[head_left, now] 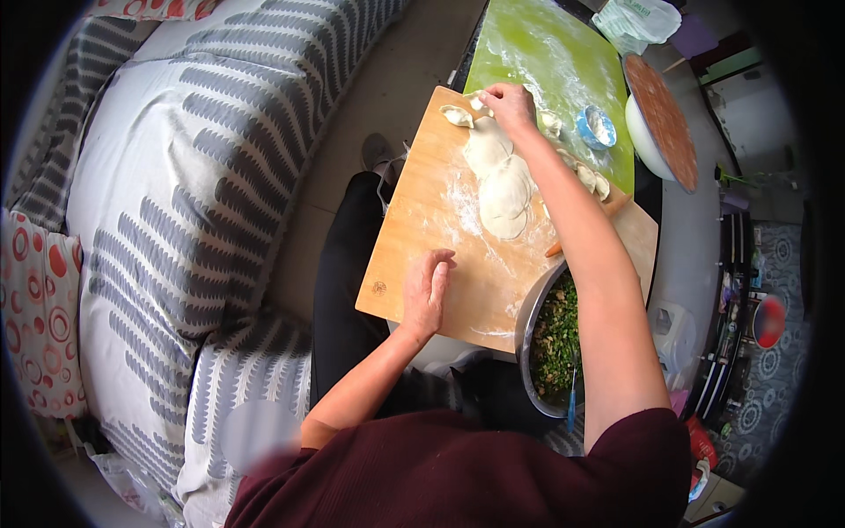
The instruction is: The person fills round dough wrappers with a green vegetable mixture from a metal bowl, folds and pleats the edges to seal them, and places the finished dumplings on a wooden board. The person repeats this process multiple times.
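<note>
My right hand [512,107] reaches to the far end of the wooden board [414,238], fingers pinched on a dumpling [478,102]. Another dumpling [457,115] lies just left of it. Over the near part of the board, my left hand [426,295] is empty, its thumb apart from loosely bent fingers. Between the hands, round dough wrappers [505,201] overlap on the floured wood. More dumplings [591,180] sit along the board's right side, partly behind my right forearm. That forearm also hides most of a rolling pin [554,250].
A metal bowl of chopped green filling [554,343] with a blue-handled utensil [572,400] stands at the board's near right corner. Beyond are a floured green mat [528,44], a small blue bowl of flour [597,128] and a white bowl [647,145] under a brown round board. A covered sofa [194,176] fills the left.
</note>
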The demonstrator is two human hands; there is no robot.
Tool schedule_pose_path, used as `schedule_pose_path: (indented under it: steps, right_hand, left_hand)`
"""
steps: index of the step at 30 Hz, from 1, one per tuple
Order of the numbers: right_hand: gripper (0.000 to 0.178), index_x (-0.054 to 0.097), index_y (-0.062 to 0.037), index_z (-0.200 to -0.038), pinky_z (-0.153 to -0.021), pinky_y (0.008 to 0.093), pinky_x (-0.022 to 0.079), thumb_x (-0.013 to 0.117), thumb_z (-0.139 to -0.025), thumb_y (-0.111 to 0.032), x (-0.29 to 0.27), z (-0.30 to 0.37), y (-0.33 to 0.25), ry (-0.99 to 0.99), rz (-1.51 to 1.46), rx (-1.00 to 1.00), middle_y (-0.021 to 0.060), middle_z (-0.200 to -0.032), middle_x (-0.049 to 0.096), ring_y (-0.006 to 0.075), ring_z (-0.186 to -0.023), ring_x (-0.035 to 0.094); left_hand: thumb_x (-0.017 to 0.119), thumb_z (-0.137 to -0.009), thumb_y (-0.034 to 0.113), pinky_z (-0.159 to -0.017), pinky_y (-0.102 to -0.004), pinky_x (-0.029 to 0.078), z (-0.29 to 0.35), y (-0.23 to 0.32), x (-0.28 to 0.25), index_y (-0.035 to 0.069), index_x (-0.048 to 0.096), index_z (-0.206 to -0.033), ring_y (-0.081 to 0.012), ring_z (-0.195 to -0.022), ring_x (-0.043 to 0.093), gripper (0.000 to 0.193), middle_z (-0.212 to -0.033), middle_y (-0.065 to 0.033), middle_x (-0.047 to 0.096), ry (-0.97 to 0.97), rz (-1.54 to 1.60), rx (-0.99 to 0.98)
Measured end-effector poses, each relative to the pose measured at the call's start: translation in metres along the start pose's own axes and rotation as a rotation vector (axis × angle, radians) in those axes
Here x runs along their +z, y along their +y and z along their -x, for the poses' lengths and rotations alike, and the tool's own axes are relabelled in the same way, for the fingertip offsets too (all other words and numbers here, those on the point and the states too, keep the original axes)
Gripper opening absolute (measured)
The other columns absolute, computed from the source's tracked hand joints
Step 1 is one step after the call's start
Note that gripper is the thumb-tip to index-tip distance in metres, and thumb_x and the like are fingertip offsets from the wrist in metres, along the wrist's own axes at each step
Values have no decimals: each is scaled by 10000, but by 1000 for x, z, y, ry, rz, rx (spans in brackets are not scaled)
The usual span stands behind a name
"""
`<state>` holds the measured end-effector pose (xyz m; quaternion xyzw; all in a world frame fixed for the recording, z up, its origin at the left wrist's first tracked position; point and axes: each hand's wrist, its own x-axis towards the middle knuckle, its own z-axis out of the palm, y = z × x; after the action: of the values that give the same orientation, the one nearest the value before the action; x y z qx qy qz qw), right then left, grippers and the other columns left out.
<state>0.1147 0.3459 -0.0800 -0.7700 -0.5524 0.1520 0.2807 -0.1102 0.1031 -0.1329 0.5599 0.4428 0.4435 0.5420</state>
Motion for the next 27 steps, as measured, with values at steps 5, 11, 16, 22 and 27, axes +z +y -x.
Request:
schedule_pose_path:
  steps: [5, 11, 16, 22, 27]
  right_hand:
    - [168, 754, -128, -899, -719, 342, 523, 715, -808, -263, 26, -17, 0, -57, 45, -2, 66, -837, 723, 203, -778, 679]
    - [308, 741, -115, -956, -793, 352, 524, 759, -753, -345, 25, -27, 23, -122, 1, -126, 92, -915, 725, 239, -863, 688]
    - [199, 732, -87, -865, -735, 322, 518, 747, -719, -221, -30, 6, 24, -366, 52, -149, 83, -843, 719, 205, -789, 675]
    - [156, 718, -70, -822, -682, 314, 512, 746, -695, -156, -46, 52, 71, -540, 189, -102, 93, -787, 700, 192, -746, 660]
    - [166, 695, -59, -802, -701, 335, 511, 756, -675, -146, -39, 60, 68, -433, 265, -44, 115, -801, 696, 227, -774, 669]
  left_hand:
    - [432, -983, 209, -807, -358, 462, 0, 2, -2, 16, 578, -1100, -289, -892, 609, 269, -935, -136, 633, -34, -16, -29]
    - [382, -1024, 257, -710, -281, 442, 1, -1, 4, 7, 587, -1085, -151, -719, 521, 329, -839, -68, 584, 4, 41, -6]
    - [424, -1003, 235, -824, -349, 466, 0, -1, 0, 12, 575, -1103, -271, -910, 615, 287, -935, -139, 624, -31, 35, -73]
    - [421, -1003, 225, -807, -362, 462, -2, 1, 2, 15, 586, -1077, -281, -883, 608, 277, -908, -135, 630, -28, 9, -55]
    - [423, -997, 231, -806, -370, 457, -2, -1, 2, 18, 596, -1061, -286, -873, 607, 282, -895, -131, 641, -22, -14, -46]
